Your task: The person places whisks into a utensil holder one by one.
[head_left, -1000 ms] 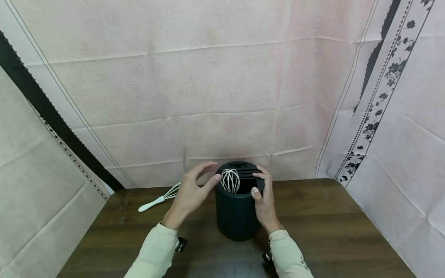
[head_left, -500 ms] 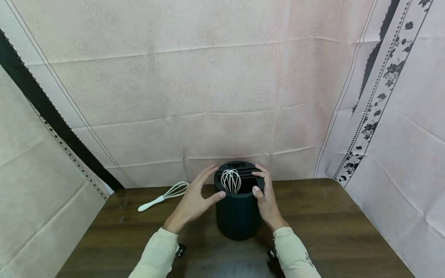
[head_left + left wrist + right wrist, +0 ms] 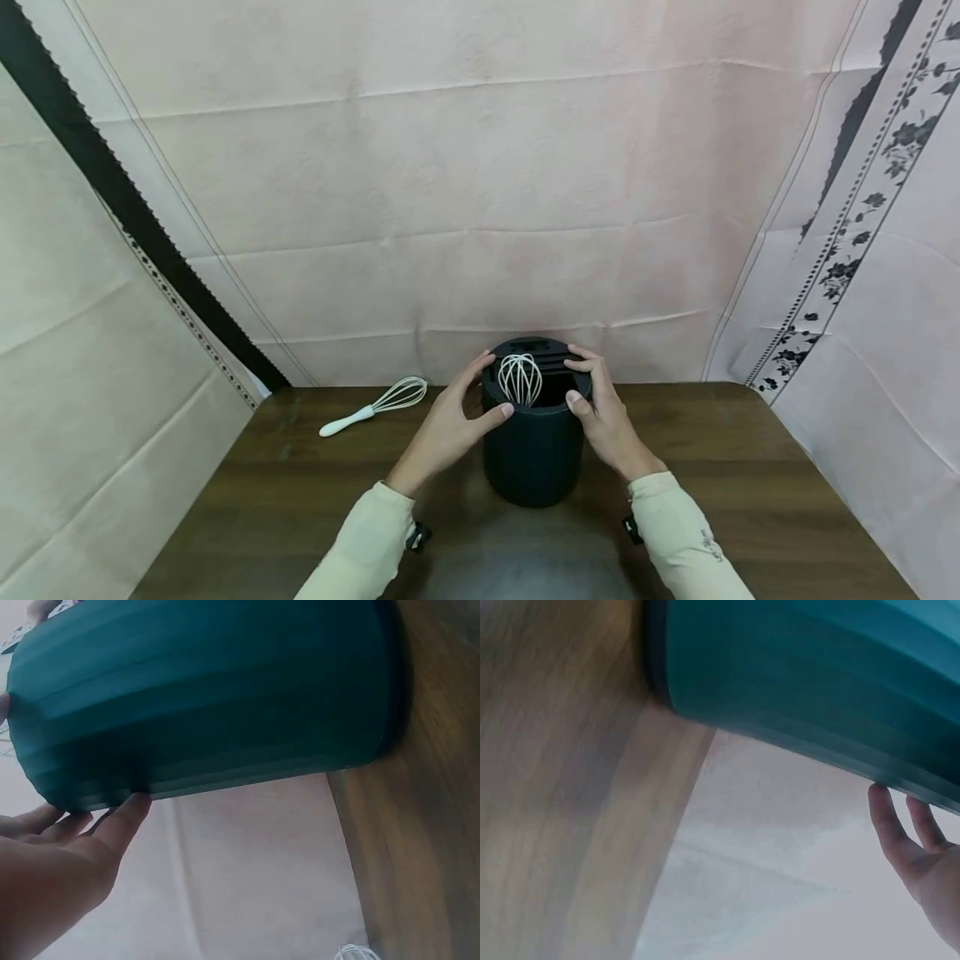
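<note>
A dark green, round utensil holder [image 3: 534,462] stands upright on the wooden table, with slots and a wider opening in its black top. A white whisk [image 3: 520,380] is in it, wires upward, its handle hidden inside. My left hand [image 3: 452,425] holds the holder's left side near the rim, thumb at the front. On the opposite side my right hand [image 3: 609,417] grips the rim, its thumb at the front edge and its fingers over the top. Both wrist views show fingertips against the green wall. A second white whisk [image 3: 375,405] lies on the table left of the holder.
The brown wooden table [image 3: 315,517] ends at a pale cloth backdrop [image 3: 480,192] just behind the holder. More cloth hangs at the left and right, with a black strip [image 3: 150,225] down the left side.
My left hand has moved in from beside the rim onto the holder's side. My right hand stays on the rim. The head view has shifted slightly, and the holder shows no clear movement on the table.
</note>
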The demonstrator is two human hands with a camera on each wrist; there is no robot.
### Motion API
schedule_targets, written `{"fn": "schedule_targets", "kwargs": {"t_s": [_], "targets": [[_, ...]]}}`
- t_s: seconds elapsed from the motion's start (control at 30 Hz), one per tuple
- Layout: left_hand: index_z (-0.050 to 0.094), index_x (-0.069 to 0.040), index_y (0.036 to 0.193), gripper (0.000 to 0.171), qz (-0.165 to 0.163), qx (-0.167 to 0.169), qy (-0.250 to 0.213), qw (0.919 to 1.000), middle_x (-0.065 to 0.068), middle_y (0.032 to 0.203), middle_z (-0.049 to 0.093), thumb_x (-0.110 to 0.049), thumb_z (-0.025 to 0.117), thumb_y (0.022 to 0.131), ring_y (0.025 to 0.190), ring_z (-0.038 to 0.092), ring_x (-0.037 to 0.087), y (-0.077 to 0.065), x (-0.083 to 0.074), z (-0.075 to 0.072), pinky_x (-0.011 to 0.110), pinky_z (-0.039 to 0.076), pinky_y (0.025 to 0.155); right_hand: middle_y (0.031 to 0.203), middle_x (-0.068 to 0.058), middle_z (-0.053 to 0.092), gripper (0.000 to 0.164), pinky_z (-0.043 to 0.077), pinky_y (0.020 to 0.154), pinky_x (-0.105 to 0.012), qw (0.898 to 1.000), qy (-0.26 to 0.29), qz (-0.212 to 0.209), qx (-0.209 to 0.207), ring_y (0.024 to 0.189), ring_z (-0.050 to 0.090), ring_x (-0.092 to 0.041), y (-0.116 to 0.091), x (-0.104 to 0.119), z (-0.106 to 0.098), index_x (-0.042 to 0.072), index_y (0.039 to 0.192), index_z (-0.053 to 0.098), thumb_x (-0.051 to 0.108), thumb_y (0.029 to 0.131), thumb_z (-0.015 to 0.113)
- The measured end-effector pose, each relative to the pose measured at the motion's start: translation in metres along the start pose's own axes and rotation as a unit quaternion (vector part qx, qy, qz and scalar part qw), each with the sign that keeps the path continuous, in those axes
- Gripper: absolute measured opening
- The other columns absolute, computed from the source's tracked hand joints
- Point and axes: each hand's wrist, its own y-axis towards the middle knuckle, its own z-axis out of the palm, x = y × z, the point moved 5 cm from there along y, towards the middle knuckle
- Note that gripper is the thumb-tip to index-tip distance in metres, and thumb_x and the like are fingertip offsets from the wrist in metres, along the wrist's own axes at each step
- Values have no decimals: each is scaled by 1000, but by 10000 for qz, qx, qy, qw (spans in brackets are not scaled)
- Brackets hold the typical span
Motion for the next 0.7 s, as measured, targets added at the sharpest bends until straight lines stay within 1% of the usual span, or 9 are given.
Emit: {"fn": "schedule_targets", "kwargs": {"t_s": [0.1,0.17,0.27,0.33,0.43,0.5,0.53,0.63,0.7], "targets": [[35,-30,165,79,-34,86,-208,9997,-6,172,30,-38,76,99,155,35,21,3,-1,0,47,36,122,170,0,29,47,36,112,-69,9999,-84,-67,97,153,34,-36,1,3,-2,11,151,39,28,108,47],[35,-30,165,78,-42,135,-181,9997,-4,171,31,-37,76,99,155,37,24,4,0,-1,48,36,123,169,0,30,48,36,111,-68,9999,-37,-90,82,151,36,-35,1,4,0,9,151,38,28,108,47],[38,-30,164,77,-66,173,38,9998,-2,165,42,-39,77,99,147,48,25,4,2,-6,49,44,118,167,-1,33,48,40,107,-67,9999,39,-97,-28,148,40,-36,-1,2,4,9,149,39,33,108,46],[43,-28,162,72,-99,111,138,9998,0,159,50,-40,76,99,141,55,24,3,3,-12,48,48,114,166,-2,35,48,41,106,-67,9998,109,-109,-99,146,42,-36,-2,2,6,9,148,41,35,108,47],[52,-21,155,60,-70,-107,119,9998,6,149,60,-36,73,102,135,60,27,3,3,-26,50,51,110,165,-2,37,48,39,107,-67,9995,251,-90,-158,146,41,-34,-2,1,10,10,148,43,31,106,48],[57,-17,150,51,-102,-279,76,9995,8,146,63,-33,71,104,134,61,27,3,6,-38,51,51,109,165,-1,37,48,36,109,-68,9994,313,-23,-175,148,39,-33,-2,1,11,11,148,44,29,104,49],[59,-15,148,48,-124,-355,133,9992,9,145,64,-32,70,104,133,61,28,4,8,-44,51,51,109,165,0,36,47,35,111,-69,9993,321,21,-174,148,38,-33,-2,1,11,12,148,44,28,104,50],[63,-12,143,43,-343,-479,431,9973,11,141,66,-32,68,105,131,63,29,5,21,-64,52,52,108,165,2,35,47,33,113,-71,9995,248,84,-173,150,37,-34,-2,1,9,13,149,44,31,106,52],[63,-11,143,43,-514,-464,715,9950,13,140,66,-33,66,107,129,64,32,5,34,-78,52,53,106,166,3,35,47,33,114,-72,9997,167,113,-144,151,37,-35,-2,2,6,14,149,44,32,107,53]]}}
